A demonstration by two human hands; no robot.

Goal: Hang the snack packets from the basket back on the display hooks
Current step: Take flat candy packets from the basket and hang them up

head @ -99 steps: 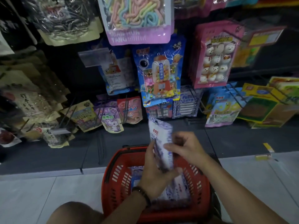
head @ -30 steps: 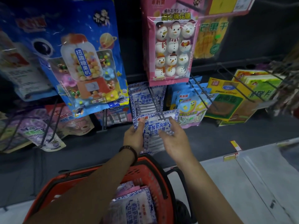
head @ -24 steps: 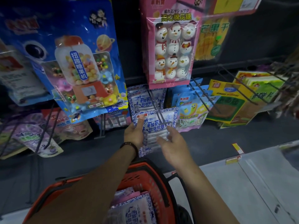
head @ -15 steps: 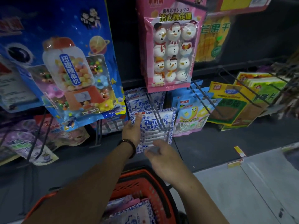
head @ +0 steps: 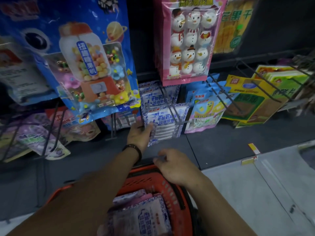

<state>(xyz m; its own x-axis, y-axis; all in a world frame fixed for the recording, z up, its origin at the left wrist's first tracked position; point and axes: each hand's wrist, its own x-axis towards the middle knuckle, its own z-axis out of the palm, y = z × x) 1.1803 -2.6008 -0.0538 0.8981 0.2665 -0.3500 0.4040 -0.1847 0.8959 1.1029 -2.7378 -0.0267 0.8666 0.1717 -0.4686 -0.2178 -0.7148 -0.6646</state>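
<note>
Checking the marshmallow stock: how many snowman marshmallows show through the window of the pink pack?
9, in three rows of three behind the clear window of the pink snowman marshmallow pack, which hangs upper centre. More packs may hang hidden behind it.

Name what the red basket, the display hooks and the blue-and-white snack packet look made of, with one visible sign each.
Red basket: moulded plastic, judging by its slotted wall.
Display hooks: probably metal wire; thin, dark, straight rods.
Blue-and-white snack packet: likely glossy plastic film; printed, slightly shiny.

A blue-and-white snack packet [head: 166,121] hangs upright at the front of a wire hook [head: 170,106], while more matching packets [head: 144,217] lie flat in the red basket [head: 172,189] below.
</note>
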